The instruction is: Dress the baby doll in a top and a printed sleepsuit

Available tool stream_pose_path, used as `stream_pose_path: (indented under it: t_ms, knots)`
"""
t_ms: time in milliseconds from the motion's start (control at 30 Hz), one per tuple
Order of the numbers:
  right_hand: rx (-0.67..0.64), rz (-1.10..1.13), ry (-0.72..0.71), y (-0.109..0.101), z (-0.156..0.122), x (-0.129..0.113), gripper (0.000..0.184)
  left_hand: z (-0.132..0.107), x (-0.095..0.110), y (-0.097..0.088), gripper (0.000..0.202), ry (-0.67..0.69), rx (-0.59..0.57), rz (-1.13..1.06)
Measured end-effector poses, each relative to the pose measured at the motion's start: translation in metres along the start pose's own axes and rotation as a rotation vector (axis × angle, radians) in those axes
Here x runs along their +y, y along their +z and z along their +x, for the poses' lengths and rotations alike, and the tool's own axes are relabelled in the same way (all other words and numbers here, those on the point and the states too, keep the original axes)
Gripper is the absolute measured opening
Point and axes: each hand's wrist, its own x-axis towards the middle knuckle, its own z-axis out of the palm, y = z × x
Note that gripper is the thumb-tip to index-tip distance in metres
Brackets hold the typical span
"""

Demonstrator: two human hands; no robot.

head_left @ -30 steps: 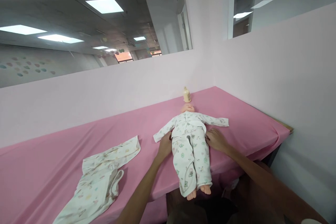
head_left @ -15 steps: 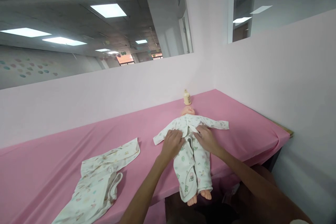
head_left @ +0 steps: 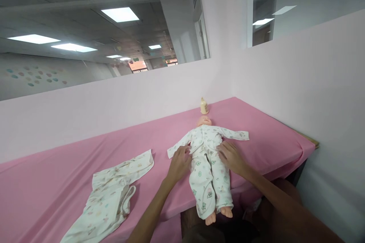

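Observation:
A baby doll (head_left: 204, 120) lies on its back, dressed in a white printed long-sleeved baby shirt (head_left: 203, 136) and white baby pants (head_left: 200, 176) with green prints. Its bare feet stick out over the table's front edge. At the left side of the shirt's hem, my left hand (head_left: 179, 162) has its fingers curled in, closed on the cloth edge. My right hand (head_left: 233, 158) pinches the hem on the opposite side, above the doll's hip. The shirt front lies flat and covers the waist of the pants.
Folded white printed baby clothes (head_left: 110, 193) lie to the left on the pink table cover (head_left: 71, 174). Behind the doll's head a cream-coloured bottle (head_left: 203, 106) stands near the wall. White walls (head_left: 285, 76) with windows border the table's back and right.
My hands have moved apart from the middle of the shirt to its two sides. The shirt's front hem, lifted and parted before, now lies down over the pants' waist.

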Motion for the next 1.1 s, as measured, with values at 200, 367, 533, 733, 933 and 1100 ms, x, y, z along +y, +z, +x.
stream_pose_path:
  t_ms: [200, 367, 533, 733, 933, 1100]
  knots:
    - [-0.052, -0.089, 0.38, 0.018, -0.012, 0.019, 0.016, 0.008, 0.002, 0.014, 0.025, -0.322, -0.02, 0.138]
    - [-0.185, -0.124, 0.389, 0.028, -0.015, 0.022, 0.026, 0.01, 0.003, 0.027, 0.023, -0.148, -0.152, 0.366]
    - [-0.233, -0.067, 0.307, 0.027, -0.02, 0.027, 0.025, -0.007, -0.009, 0.03, 0.019, 0.011, -0.259, 0.448]
    - [-0.265, -0.028, 0.195, 0.021, -0.021, 0.024, 0.024, -0.015, -0.012, 0.026, 0.019, 0.068, -0.262, 0.299]
    - [-0.237, -0.043, 0.179, 0.001, -0.015, 0.016, 0.022, -0.009, 0.008, -0.003, 0.024, -0.085, -0.211, -0.09]
    - [-0.107, -0.019, 0.145, -0.01, 0.004, -0.008, 0.016, -0.002, 0.023, -0.009, 0.029, -0.047, -0.059, -0.16]
